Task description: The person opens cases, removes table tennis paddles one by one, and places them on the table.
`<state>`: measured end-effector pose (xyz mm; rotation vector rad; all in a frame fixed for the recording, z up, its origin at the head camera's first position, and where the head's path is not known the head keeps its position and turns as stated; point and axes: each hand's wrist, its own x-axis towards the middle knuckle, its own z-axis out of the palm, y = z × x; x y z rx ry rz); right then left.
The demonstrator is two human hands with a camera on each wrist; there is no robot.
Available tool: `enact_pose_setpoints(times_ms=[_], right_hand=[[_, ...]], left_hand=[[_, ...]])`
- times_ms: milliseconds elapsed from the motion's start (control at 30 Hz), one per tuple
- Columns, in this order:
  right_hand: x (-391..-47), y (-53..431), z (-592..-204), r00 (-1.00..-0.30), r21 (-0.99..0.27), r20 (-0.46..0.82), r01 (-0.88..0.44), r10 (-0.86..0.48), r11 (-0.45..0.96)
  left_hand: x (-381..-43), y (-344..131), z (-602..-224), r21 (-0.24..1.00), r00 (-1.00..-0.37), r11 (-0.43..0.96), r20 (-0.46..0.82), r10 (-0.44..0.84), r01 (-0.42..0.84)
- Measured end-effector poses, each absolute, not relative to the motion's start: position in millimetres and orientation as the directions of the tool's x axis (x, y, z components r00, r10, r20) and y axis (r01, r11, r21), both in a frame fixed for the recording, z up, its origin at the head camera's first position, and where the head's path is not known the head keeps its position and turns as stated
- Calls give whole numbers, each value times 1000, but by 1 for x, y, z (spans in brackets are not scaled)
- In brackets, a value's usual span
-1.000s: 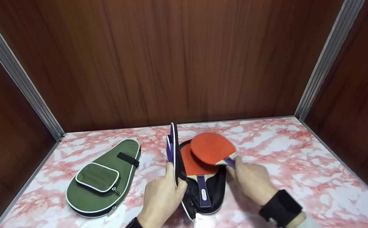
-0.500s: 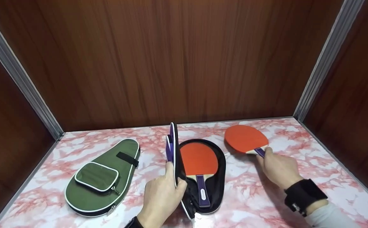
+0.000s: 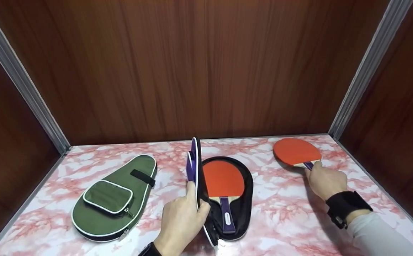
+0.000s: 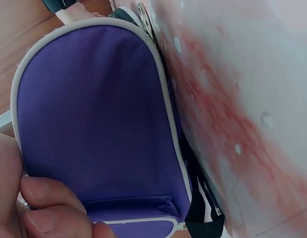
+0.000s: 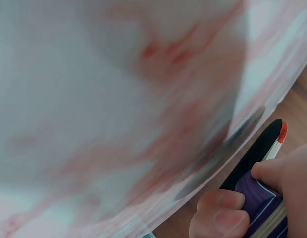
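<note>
My left hand (image 3: 184,217) grips the raised flap of a purple paddle case (image 4: 94,109), thumb on the black inner side, and holds it upright. Inside the case's black half lies a table tennis paddle (image 3: 224,179), red face up, its purple handle toward me. My right hand (image 3: 327,181) pinches the purple handle of a second table tennis paddle (image 3: 297,152) at the right, red face up. In the right wrist view this paddle's black underside (image 5: 255,156) shows slightly above the table, with thumb and fingers round the handle (image 5: 260,203).
A green paddle case (image 3: 115,199) with white piping, a zipped pocket and a black strap lies at the left. The marbled red-and-white table (image 3: 281,220) is bounded by brown wood-grain panels (image 3: 206,71) at back and sides.
My right hand has carried the second paddle from above the case to the right, away from the paddle lying inside. The left hand keeps holding the flap in place.
</note>
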<state>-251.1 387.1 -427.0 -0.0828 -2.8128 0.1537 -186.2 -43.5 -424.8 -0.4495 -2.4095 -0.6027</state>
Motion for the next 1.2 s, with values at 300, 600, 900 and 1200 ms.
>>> enact_pose_setpoints(times_ms=[300,600,900,1200], right_hand=[[-256,398,-427,-948,-124,285,111,143,986],[-259,404,-429,-963,-85,246,93,111,992],[-258,406,-427,-977,-62,193,78,89,995],[-259,406,-426,-989,-5,133,59,59,998]], left_hand=[[-187,-43,-424,314,-759,839,629,168,445],[-187,-45,-423,343,-782,828,600,170,443],[-187,-45,-423,350,-785,822,594,177,449],[-188,-45,-423,343,-782,825,598,176,449]])
